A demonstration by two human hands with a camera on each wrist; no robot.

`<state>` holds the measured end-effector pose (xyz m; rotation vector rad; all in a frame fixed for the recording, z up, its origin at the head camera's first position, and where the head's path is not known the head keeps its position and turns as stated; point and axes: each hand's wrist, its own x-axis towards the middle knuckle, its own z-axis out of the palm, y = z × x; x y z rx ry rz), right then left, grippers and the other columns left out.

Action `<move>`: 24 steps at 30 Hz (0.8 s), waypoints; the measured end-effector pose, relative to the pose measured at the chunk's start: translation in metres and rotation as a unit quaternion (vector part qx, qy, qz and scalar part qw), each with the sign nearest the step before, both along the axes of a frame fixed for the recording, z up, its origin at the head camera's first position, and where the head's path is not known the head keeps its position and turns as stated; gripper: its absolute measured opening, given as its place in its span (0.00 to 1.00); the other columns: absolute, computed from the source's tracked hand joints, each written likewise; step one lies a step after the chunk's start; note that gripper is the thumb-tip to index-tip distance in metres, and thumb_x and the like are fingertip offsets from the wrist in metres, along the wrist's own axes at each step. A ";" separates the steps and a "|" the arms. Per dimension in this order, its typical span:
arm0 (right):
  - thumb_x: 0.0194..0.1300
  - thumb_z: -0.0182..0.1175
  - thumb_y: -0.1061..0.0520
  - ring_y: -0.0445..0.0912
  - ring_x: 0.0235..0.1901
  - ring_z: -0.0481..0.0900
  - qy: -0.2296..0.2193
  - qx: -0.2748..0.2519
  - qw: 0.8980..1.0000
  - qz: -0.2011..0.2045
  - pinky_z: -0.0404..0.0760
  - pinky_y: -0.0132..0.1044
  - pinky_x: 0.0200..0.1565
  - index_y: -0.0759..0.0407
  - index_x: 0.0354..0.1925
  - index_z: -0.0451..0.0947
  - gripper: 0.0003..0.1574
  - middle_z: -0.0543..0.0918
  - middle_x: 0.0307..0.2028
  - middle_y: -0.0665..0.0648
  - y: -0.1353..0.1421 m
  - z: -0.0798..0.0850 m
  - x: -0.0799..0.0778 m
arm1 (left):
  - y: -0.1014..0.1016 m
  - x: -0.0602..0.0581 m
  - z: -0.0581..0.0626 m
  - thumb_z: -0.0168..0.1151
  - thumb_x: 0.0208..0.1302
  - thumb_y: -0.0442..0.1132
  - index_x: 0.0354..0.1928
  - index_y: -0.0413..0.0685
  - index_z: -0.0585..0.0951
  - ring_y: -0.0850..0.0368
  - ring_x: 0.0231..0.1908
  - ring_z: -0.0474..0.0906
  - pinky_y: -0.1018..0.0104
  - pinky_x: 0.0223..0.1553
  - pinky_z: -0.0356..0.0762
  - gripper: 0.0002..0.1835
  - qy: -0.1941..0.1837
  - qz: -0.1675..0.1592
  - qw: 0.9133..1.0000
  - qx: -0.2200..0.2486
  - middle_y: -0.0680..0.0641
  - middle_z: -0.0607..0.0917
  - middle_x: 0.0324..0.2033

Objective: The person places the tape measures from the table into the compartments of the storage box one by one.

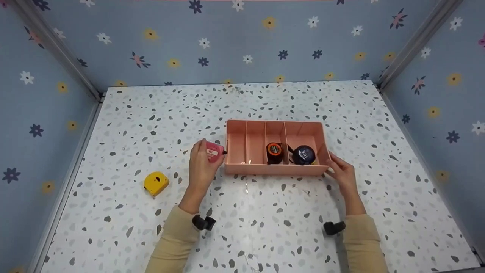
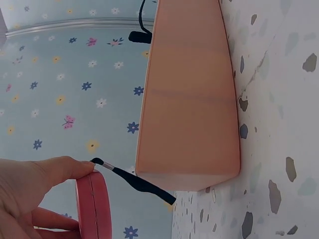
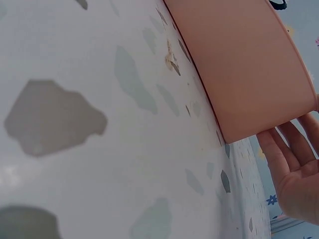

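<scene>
My left hand (image 1: 202, 163) holds a pink tape measure (image 1: 214, 151) just left of a pink divided box (image 1: 274, 170). From the pink tape measure hangs a black wrist strap (image 2: 142, 184), seen in the left wrist view. At the box's right end, my right hand (image 1: 342, 172) grips the end wall by the front corner; its fingers lie against the outside in the right wrist view. Inside the box, a black tape measure with an orange label (image 1: 274, 151) occupies a narrow compartment. A dark blue tape measure (image 1: 304, 155) lies in the wider compartment to its right.
A yellow tape measure (image 1: 156, 183) lies on the speckled white tabletop (image 1: 125, 148), left of my left hand. Flower-patterned panels (image 1: 227, 41) stand at the back and both sides. A black strap end (image 2: 140, 37) sticks out over the box's rim.
</scene>
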<state>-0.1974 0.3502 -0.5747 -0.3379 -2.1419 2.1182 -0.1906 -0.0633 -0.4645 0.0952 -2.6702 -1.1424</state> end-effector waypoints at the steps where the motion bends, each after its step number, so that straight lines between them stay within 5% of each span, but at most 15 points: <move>1: 0.47 0.65 0.40 0.46 0.51 0.72 -0.002 0.003 1.000 -0.003 0.78 0.34 0.39 0.55 0.55 0.72 0.39 0.71 0.56 0.54 0.000 0.000 0.000 | 0.001 -0.001 0.000 0.69 0.46 0.41 0.57 0.28 0.65 0.43 0.53 0.65 0.54 0.53 0.66 0.38 0.004 0.000 1.000 0.001 0.32 0.69 0.52; 12: 0.50 0.64 0.43 0.49 0.54 0.69 -0.010 0.018 1.000 -0.012 0.77 0.37 0.41 0.52 0.55 0.72 0.35 0.70 0.56 0.55 -0.003 0.001 0.001 | 0.015 -0.005 0.000 0.71 0.44 0.40 0.55 0.26 0.67 0.43 0.50 0.68 0.55 0.51 0.69 0.38 0.049 -0.020 0.998 0.020 0.32 0.70 0.49; 24: 0.51 0.63 0.44 0.49 0.54 0.68 -0.028 0.018 0.999 -0.014 0.77 0.37 0.42 0.51 0.56 0.72 0.33 0.70 0.57 0.55 -0.003 0.002 -0.001 | 0.034 -0.011 0.002 0.70 0.45 0.41 0.56 0.29 0.67 0.46 0.51 0.68 0.57 0.51 0.69 0.37 0.034 -0.027 0.999 0.007 0.35 0.71 0.50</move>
